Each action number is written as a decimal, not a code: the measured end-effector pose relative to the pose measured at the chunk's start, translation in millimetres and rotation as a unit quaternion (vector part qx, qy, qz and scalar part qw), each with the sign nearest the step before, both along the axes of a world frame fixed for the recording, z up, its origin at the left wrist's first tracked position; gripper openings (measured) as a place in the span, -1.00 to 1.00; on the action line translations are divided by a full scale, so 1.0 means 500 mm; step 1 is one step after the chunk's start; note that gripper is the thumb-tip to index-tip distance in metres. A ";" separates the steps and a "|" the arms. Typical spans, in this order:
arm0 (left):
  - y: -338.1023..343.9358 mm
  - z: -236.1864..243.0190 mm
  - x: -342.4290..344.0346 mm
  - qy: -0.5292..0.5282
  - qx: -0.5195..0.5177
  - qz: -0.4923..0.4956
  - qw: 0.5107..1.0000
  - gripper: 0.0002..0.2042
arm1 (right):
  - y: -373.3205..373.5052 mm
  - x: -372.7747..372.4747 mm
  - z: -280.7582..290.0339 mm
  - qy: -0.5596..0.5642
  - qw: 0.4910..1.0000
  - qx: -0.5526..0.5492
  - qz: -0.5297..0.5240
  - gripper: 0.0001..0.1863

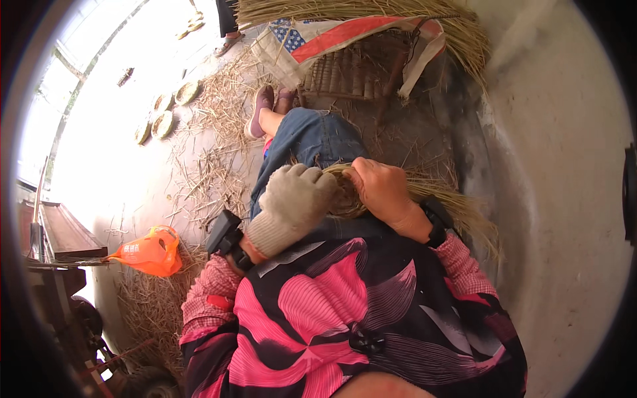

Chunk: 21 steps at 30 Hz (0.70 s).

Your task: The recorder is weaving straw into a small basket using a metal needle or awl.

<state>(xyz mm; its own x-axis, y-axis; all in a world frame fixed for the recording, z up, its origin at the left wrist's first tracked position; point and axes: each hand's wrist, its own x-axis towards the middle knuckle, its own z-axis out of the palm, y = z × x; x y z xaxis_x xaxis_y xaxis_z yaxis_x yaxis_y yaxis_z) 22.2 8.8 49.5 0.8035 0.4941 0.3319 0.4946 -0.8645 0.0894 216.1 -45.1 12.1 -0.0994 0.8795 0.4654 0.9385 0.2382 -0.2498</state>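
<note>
Over my lap, a small round piece of woven straw (346, 200) is held between both hands. My left hand (295, 196), in a pale knitted glove, has its fingers curled over the left edge of the piece. Bare, my right hand (386, 190) is closed on its upper right rim, with thumb and fingers pressed together. Loose straw strands (458, 207) fan out to the right from under my right hand and wrist. The palms and part of the woven piece are hidden by my hands.
Ahead stands a slatted bamboo seat (352, 71) with a striped cloth (345, 38) and a long straw bundle (371, 10) over it. Several round woven pieces (162, 124) lie far left. An orange plastic bag (156, 251) hangs left. A wall (564, 166) rises right. Another person's foot (228, 44) shows far off.
</note>
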 end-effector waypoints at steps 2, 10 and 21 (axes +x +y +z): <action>0.009 0.043 -0.026 -0.125 -0.120 -0.028 0.984 -0.86 | -0.001 0.024 -0.002 0.036 0.996 0.064 0.045 -0.72; 0.034 -0.009 -0.063 -0.257 -0.588 -0.040 0.766 -0.75 | 0.000 0.038 -0.009 0.083 0.967 0.183 0.157 -0.71; 0.021 0.069 0.006 -0.084 -0.250 -0.020 0.964 -0.85 | 0.001 0.018 -0.007 0.067 0.995 0.014 0.073 -0.68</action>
<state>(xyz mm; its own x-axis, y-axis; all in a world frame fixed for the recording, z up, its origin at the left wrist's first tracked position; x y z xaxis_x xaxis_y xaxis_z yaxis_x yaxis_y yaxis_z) 25.3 19.6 84.0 0.7809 0.5959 0.1873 0.4043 -0.7107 0.5756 225.3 -44.6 8.5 -0.1601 0.8466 0.5076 0.8521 0.3781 -0.3618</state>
